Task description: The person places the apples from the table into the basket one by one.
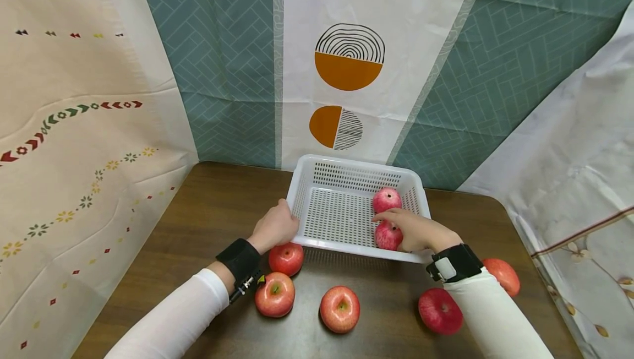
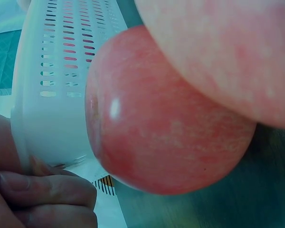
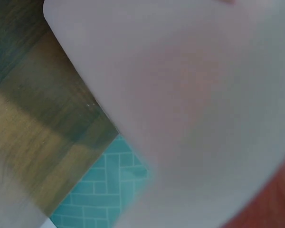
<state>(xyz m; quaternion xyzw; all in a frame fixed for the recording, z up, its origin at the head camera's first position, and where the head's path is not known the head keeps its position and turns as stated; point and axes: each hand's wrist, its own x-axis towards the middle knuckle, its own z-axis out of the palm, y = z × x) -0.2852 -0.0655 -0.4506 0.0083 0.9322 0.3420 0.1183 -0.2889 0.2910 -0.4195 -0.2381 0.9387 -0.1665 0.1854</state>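
A white plastic basket (image 1: 329, 216) with slotted walls stands near the back of the table. My left hand (image 1: 277, 224) grips its front left corner, fingers curled at the rim. Inside, at the right end, lie two red apples. My right hand (image 1: 420, 230) reaches over the right front corner and holds the nearer apple (image 1: 387, 237), covering part of it. Just behind is the other apple (image 1: 386, 200), touching or nearly touching the fingers. Below the left hand, an apple (image 2: 166, 114) sits close against the basket's outer wall. The right wrist view shows mostly blurred basket wall (image 3: 180, 85).
On the wooden table (image 1: 223, 194), more apples lie in front of the basket: one by the left wrist (image 1: 275, 294), one in the middle (image 1: 339, 309), a dark red one (image 1: 440, 310) and another (image 1: 502, 276) beside the right forearm. Patterned cloth (image 1: 228, 72) hangs behind.
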